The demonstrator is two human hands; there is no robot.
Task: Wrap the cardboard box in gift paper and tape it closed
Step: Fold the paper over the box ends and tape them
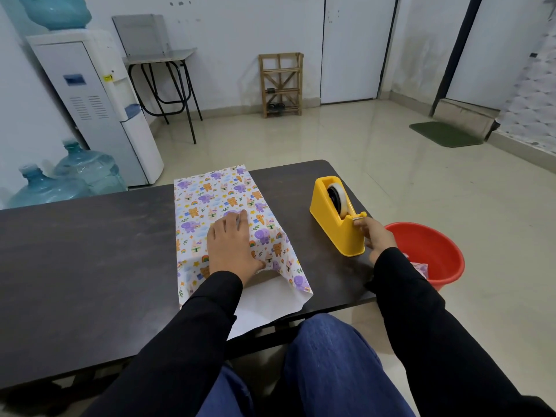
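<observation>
Gift paper [216,194] printed with purple elephants and orange bears lies folded over the cardboard box on the dark table [84,251]. Only a bit of the box [260,279] shows at the near open end. My left hand [230,246] presses flat on top of the paper, fingers straight. A yellow tape dispenser [334,218] stands to the right of the wrapped box. My right hand [374,236] is at the dispenser's cutter end, fingertips pinching the tape end there. The paper's white underside [264,308] sticks out past the table's near edge.
A red plastic tub [433,251] sits on the floor just right of the table, with some patterned paper in it. Water jugs [60,182] and a water dispenser [99,100] stand beyond the table's far left. My knees are under the near edge.
</observation>
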